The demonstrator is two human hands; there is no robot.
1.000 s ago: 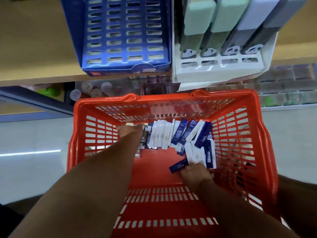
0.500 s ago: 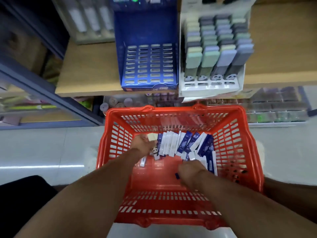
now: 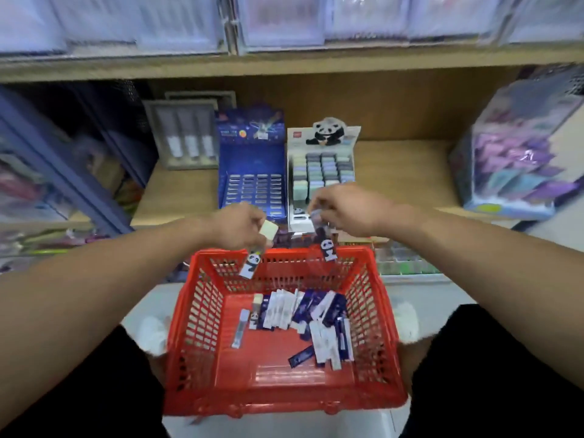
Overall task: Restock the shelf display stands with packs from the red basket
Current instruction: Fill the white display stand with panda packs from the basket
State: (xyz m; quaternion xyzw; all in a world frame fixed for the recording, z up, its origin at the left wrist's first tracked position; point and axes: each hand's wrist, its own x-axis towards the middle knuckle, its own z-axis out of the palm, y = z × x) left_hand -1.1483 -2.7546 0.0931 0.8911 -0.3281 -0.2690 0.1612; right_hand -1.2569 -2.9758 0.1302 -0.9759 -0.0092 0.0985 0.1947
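The red basket (image 3: 202, 314) sits on the floor below me, with several blue and white packs (image 3: 311, 314) lying in its far half. My left hand (image 3: 241, 226) grips a pale-capped panda pack (image 3: 254, 259) above the basket's far rim. My right hand (image 3: 344, 207) pinches a second panda pack (image 3: 328, 248) in front of the white panda display stand (image 3: 322, 169), which holds rows of pastel packs. Left of it stands the blue display stand (image 3: 251, 184), its slotted tray bare.
A grey stand with white tubes (image 3: 186, 142) stands left of the blue stand on the wooden shelf (image 3: 401, 165). A purple box (image 3: 518, 159) fills the shelf's right end. Blurred goods line the shelf above. My knees flank the basket.
Both hands have risen out of the basket, each with a panda pack, up toward the stands. The view has tilted up from the basket to the shelf.
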